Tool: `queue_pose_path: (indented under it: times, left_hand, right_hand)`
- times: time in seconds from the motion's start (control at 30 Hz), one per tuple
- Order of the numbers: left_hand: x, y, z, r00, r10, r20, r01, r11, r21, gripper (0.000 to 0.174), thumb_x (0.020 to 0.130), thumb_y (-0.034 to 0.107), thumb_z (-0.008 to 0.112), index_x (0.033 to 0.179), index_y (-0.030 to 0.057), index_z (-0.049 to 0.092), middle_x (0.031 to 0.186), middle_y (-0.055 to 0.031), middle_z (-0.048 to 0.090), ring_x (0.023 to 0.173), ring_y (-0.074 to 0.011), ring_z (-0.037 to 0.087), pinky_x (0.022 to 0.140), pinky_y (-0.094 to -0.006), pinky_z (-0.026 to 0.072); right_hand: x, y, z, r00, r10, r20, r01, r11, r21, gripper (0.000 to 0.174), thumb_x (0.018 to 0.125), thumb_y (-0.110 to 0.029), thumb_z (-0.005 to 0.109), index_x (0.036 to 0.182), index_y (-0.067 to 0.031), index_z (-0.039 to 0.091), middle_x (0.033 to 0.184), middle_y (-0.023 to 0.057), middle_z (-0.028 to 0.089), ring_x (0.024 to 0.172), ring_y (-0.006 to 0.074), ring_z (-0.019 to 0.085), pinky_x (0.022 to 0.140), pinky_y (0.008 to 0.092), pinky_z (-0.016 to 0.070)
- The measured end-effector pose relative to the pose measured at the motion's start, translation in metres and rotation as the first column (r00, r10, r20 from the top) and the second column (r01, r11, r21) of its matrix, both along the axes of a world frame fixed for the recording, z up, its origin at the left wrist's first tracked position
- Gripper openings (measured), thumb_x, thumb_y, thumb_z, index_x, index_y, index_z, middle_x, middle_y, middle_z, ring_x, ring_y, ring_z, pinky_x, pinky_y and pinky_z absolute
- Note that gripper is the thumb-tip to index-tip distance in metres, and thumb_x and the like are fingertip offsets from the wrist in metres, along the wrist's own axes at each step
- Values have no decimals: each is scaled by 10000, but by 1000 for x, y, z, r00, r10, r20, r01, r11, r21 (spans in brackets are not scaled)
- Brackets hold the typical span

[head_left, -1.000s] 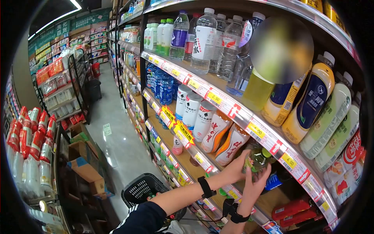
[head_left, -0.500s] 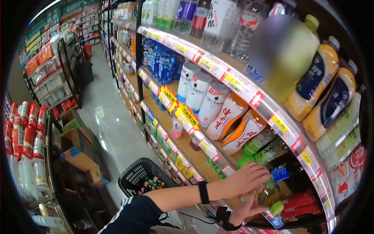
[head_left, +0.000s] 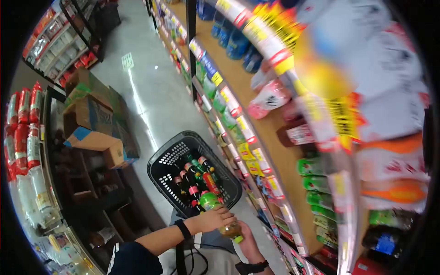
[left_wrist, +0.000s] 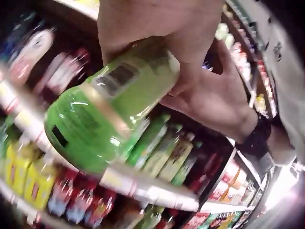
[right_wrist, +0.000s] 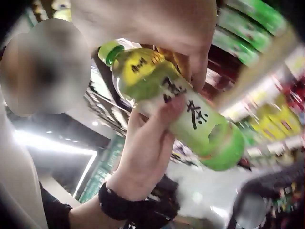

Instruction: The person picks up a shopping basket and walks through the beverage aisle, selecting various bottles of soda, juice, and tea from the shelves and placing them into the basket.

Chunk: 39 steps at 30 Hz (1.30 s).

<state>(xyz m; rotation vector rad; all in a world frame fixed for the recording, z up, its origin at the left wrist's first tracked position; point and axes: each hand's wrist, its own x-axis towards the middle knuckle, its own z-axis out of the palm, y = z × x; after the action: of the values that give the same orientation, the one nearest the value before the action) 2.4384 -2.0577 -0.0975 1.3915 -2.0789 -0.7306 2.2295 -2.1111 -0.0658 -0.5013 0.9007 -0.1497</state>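
Observation:
A green-labelled bottle with a light green cap is tilted, its cap end toward the lower right, beside the basket's near edge in the head view. My left hand grips its middle from above. At the cap end, my right hand holds it from the other side. The left wrist view shows the bottle's green base and barcode below my left hand. In the right wrist view, the left thumb presses the label, and my right hand lies over the bottle.
A black basket holds several bottles on the floor. Drink shelves with price strips rise on the right. Cardboard boxes and a rack with red-and-white packs are on the left; the aisle floor runs between.
The head view has turned down and toward the aisle. Both hands have moved the bottle away from the shelf to beside the basket, still gripping it.

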Motion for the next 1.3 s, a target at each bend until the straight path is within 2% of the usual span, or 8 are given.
queue_pose_path:
  times: [0.23, 0.4, 0.57, 0.77, 0.9, 1.0, 1.13, 1.3]
  left_hand:
    - [27, 49, -233, 993, -81, 86, 57, 965, 256, 289, 824, 176, 498, 1108, 128, 490, 1055, -46, 571, 1069, -241, 526, 952, -417, 366]
    - [14, 58, -335, 935, 51, 351, -235, 831, 505, 592, 829, 221, 550, 1369, 101, 340, 1407, -101, 376, 1240, -340, 408, 1001, -492, 329]
    - [2, 54, -348, 930, 217, 298, -367, 627, 687, 823, 770, 203, 636, 1437, 80, 171, 1482, -118, 239, 1251, -344, 396, 1002, -489, 326]
    - [6, 58, -363, 938, 322, 129, -291, 527, 799, 910, 723, 207, 663, 1452, 112, 127, 1517, -101, 156, 1270, -343, 395, 953, -531, 365]
    - [12, 48, -363, 950, 275, 147, -270, 492, 828, 814, 750, 235, 616, 1437, 106, 199, 1516, -99, 165, 1222, -295, 461, 903, -492, 423]
    - [29, 39, -330, 952, 260, 159, -254, 392, 884, 540, 782, 286, 566, 1285, 134, 442, 1090, -163, 618, 947, -336, 617, 757, -464, 495]
    - [47, 98, -320, 915, 387, 116, -339, 581, 740, 377, 832, 303, 514, 1157, 112, 505, 896, -186, 645, 822, -381, 620, 706, -487, 492]
    - [88, 127, -208, 835, 548, -53, -390, 656, 647, 318, 820, 265, 563, 1069, 69, 576, 940, -196, 639, 905, -377, 607, 771, -440, 488]
  right_hand:
    - [59, 42, -198, 956, 199, -216, -121, 937, 327, 502, 812, -45, 665, 1247, -67, 414, 1162, 87, 534, 1018, 211, 577, 850, 325, 517]
    - [82, 61, -331, 810, 217, -545, -219, 974, 62, 574, 784, -8, 633, 1281, -94, 359, 1123, 86, 537, 950, 213, 601, 726, 312, 542]
    - [62, 66, -434, 617, 256, -744, -668, 671, -322, 748, 739, -49, 658, 1380, -57, 273, 1218, 170, 522, 1002, 304, 582, 828, 369, 483]
    - [88, 40, -401, 419, 362, -832, -797, 586, -147, 738, 734, -96, 618, 1386, -42, 276, 1180, 295, 513, 1069, 399, 528, 871, 426, 450]
    - [77, 52, -398, 511, 184, -840, -825, 379, -419, 708, 732, -114, 630, 1347, 17, 305, 1189, 274, 514, 1075, 394, 525, 886, 421, 444]
    - [63, 49, -361, 596, 225, -770, -781, 385, -492, 492, 766, -151, 616, 1208, 16, 476, 1154, 235, 551, 1072, 376, 531, 884, 391, 446]
    - [23, 61, -339, 753, 344, -562, -651, 518, -555, 356, 813, -208, 564, 1115, -20, 551, 935, 225, 629, 909, 392, 599, 800, 434, 474]
    - [18, 37, -153, 712, 287, -641, -681, 506, -529, 351, 870, -259, 552, 1144, -41, 552, 972, 194, 640, 920, 326, 620, 773, 389, 490]
